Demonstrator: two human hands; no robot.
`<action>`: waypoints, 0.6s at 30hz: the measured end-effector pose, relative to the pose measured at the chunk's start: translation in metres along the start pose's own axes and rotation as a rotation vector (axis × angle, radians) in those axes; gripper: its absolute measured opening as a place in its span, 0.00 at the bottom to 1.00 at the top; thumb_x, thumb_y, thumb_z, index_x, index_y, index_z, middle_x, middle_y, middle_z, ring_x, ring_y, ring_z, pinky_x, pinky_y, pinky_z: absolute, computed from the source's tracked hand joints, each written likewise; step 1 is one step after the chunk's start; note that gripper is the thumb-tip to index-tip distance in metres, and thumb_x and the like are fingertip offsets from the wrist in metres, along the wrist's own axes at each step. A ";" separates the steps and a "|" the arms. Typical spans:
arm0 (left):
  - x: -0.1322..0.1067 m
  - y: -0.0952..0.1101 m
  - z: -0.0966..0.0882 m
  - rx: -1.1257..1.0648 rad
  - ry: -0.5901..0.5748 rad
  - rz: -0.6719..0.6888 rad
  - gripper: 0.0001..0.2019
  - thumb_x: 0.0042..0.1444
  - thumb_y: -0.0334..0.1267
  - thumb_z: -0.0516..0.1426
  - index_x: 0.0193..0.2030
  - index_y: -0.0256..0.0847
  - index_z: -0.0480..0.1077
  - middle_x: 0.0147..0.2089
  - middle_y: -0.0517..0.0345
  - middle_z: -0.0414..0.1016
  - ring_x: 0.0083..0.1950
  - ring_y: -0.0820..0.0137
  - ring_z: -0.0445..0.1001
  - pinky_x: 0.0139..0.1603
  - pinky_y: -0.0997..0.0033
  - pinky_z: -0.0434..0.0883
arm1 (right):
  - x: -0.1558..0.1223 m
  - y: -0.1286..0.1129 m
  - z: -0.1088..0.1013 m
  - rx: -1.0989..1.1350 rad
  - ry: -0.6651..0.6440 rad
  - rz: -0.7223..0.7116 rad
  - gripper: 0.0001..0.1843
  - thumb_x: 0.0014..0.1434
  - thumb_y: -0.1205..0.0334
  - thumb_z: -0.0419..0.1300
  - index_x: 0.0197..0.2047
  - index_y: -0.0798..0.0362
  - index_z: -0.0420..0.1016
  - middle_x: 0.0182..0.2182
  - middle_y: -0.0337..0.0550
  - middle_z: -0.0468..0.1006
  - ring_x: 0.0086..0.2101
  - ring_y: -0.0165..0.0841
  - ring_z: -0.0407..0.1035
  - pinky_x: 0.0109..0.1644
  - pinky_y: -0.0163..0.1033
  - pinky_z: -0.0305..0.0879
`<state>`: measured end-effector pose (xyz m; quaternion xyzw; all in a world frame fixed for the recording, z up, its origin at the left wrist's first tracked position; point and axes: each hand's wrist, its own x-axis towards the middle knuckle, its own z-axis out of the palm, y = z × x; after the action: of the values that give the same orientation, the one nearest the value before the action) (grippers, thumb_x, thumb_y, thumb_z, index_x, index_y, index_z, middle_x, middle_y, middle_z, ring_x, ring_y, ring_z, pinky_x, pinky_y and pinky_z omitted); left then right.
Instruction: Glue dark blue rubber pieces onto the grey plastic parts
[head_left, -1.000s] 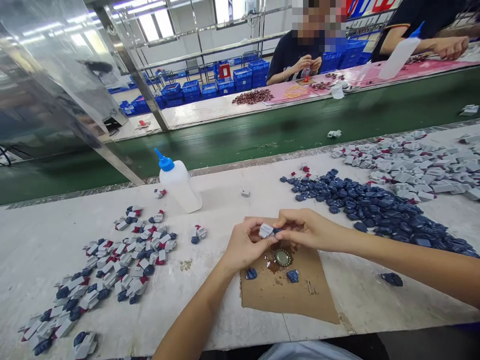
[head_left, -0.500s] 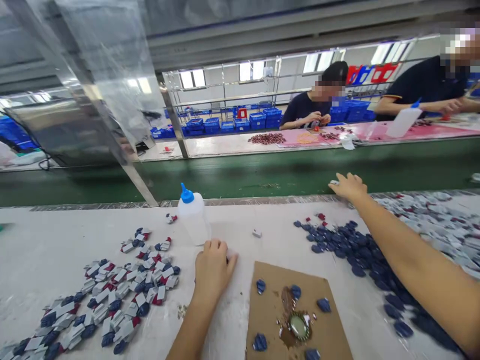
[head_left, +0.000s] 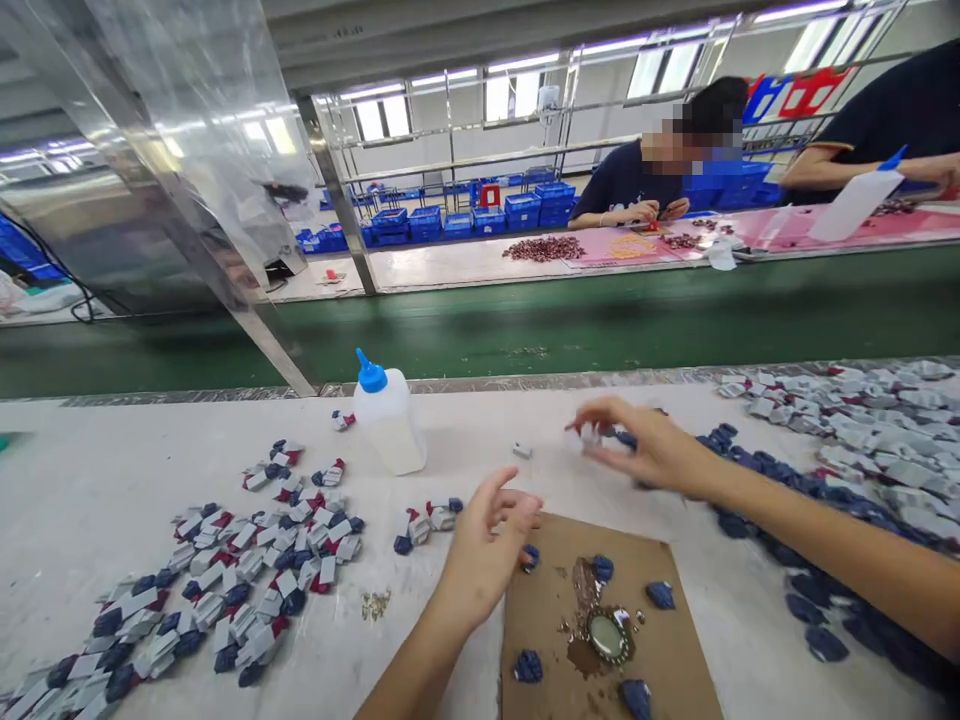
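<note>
My left hand (head_left: 487,550) hovers at the upper left corner of a brown cardboard sheet (head_left: 555,610), fingers apart and partly curled, nothing visible in them. Close by its fingertips lies a dark blue lump (head_left: 530,557). Between the thumb and fingers of my right hand (head_left: 645,445) is a small light grey piece (head_left: 590,436), slightly blurred. Several other blue lumps lie on the cardboard around a bottle cap (head_left: 608,636) with wet brown liquid. Left of my left hand, a few joined grey, red and blue pieces (head_left: 427,524) rest on the table.
A white squeeze bottle (head_left: 388,425) with blue nozzle stands behind my hands. Joined pieces (head_left: 247,570) spread at left; dark blue lumps (head_left: 765,480) and grey pieces (head_left: 847,410) heap at right. Beyond a green belt (head_left: 480,335), a co-worker (head_left: 626,185) handles small parts.
My right hand has come back from the green belt's edge towards the cardboard, holding a grey piece. My left hand has left the joined pieces beside the bottle and moved right.
</note>
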<state>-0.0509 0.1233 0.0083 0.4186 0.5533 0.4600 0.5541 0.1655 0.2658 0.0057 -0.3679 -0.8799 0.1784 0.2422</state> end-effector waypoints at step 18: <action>0.005 -0.011 0.007 -0.283 0.063 -0.052 0.15 0.48 0.47 0.60 0.35 0.37 0.70 0.32 0.57 0.72 0.29 0.75 0.71 0.20 0.80 0.67 | -0.026 -0.052 0.015 -0.233 -0.104 -0.032 0.15 0.64 0.53 0.48 0.37 0.51 0.72 0.33 0.44 0.78 0.34 0.34 0.71 0.35 0.37 0.64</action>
<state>-0.0437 0.1263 -0.0034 0.3073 0.5108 0.5317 0.6016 0.1432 0.2098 0.0112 -0.3696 -0.9118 0.0901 0.1546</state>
